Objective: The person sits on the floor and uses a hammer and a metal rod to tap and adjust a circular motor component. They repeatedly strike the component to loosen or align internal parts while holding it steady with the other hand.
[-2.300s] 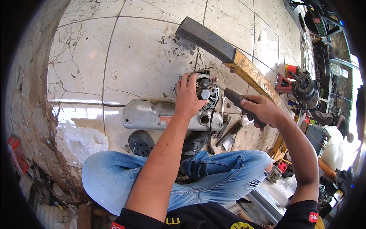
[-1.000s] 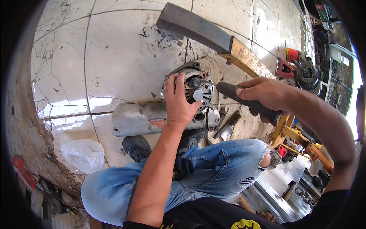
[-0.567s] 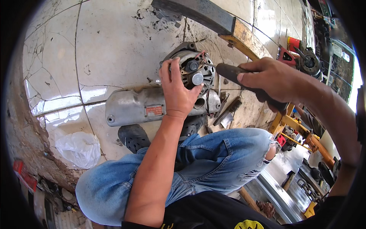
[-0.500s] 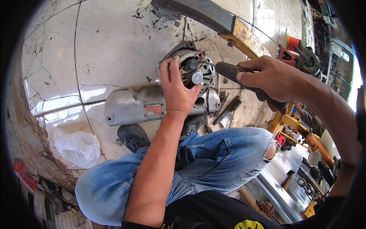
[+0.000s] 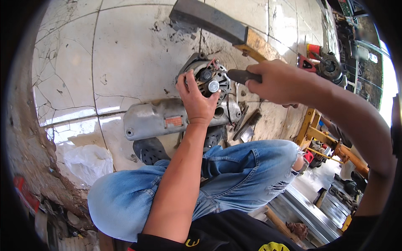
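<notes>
An alternator (image 5: 223, 85) with a bare silver end cap stands against the far edge of a grey metal engine cover (image 5: 153, 121) on the floor. My left hand (image 5: 197, 100) is closed round the alternator's left and near side, fingers on its rim and thumb beside the end cap. My right hand (image 5: 277, 83) is wrapped round the thick dark handle of a screwdriver (image 5: 243, 76). Its thin tip points at the alternator's right upper edge by a reddish wire; whether it touches there I cannot tell.
A heavy steel bar (image 5: 209, 19) with a yellow end lies just beyond the alternator. Right of the engine cover are a wire brush (image 5: 248, 124) and a spanner (image 5: 237, 93). A white plastic bag (image 5: 88, 163) lies left. A yellow frame (image 5: 310, 127) stands right.
The view has shifted a little. My right hand and the screwdriver have turned, so less of the handle shows. My left hand keeps its hold on the alternator.
</notes>
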A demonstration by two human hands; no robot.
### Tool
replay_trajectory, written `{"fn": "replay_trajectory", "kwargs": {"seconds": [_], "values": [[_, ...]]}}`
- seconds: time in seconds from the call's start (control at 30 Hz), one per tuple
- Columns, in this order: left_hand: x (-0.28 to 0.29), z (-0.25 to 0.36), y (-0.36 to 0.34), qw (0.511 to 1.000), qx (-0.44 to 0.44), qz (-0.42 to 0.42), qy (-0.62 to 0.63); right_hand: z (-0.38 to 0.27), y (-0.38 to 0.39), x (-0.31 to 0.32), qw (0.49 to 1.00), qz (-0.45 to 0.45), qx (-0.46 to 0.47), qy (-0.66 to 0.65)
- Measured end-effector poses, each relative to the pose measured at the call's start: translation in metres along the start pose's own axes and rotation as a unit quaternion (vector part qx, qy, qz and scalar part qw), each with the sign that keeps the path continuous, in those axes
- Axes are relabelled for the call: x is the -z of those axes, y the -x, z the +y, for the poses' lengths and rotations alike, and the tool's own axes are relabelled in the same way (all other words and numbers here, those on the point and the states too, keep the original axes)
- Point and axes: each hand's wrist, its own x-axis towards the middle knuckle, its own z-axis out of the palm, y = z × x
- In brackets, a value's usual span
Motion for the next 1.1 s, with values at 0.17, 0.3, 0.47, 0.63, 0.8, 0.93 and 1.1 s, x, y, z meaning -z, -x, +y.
{"fn": "replay_trajectory", "kwargs": {"seconds": [0.17,0.3,0.47,0.63,0.8,0.93,1.1], "values": [[0.008,-0.001,0.001,1.0,0.001,0.013,-0.01,0.02,-0.004,-0.033,0.944,0.173,0.149,0.24],[0.016,0.004,-0.005,0.999,0.025,-0.03,-0.012,0.005,0.001,-0.03,0.954,0.151,0.108,0.235],[0.017,0.002,-0.004,1.0,0.02,-0.02,-0.01,0.01,0.008,0.008,0.999,0.034,0.005,-0.009],[0.017,0.0,-0.009,0.999,0.015,-0.025,-0.032,0.013,0.009,0.004,0.96,-0.089,-0.037,-0.263],[0.015,-0.005,-0.008,0.999,-0.003,-0.026,-0.022,0.02,0.001,0.013,0.944,-0.128,-0.06,-0.297],[0.018,0.001,-0.01,0.997,-0.014,-0.039,-0.06,0.038,-0.011,0.014,0.918,-0.184,-0.055,-0.347],[0.02,0.06,-0.043,0.898,0.181,-0.256,-0.309,0.031,-0.008,0.006,0.886,-0.203,-0.073,-0.411]]}}
